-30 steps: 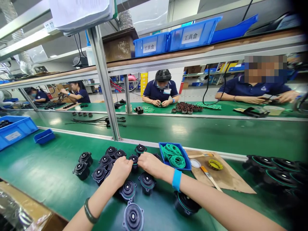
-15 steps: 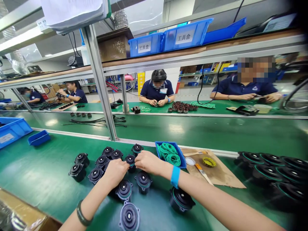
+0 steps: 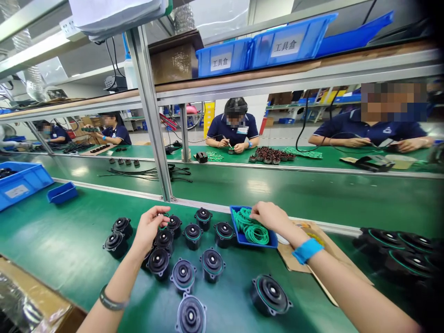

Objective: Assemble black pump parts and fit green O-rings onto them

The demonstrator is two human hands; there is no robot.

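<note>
My left hand is raised above a cluster of black round motor housings, fingers curled in, with a bit of a thin green ring showing at the fingertips. Further right, my right hand reaches over the blue box of green rubber rings. Its fingers are pinched on the rings at the box's back edge, and the fingertips are partly hidden. Several housings stand upright between my hands, such as this housing with a green ring around its top. A larger housing stands nearer me.
Brown paper lies under my right forearm. More housings are grouped at the right. A metal post rises behind the bench, below a shelf with blue bins. Co-workers sit across. Left is a blue crate.
My hands were together at one housing and have parted. The right moved right to the ring box; the left moved left and up. A housing beside the box is uncovered. The view shifted slightly.
</note>
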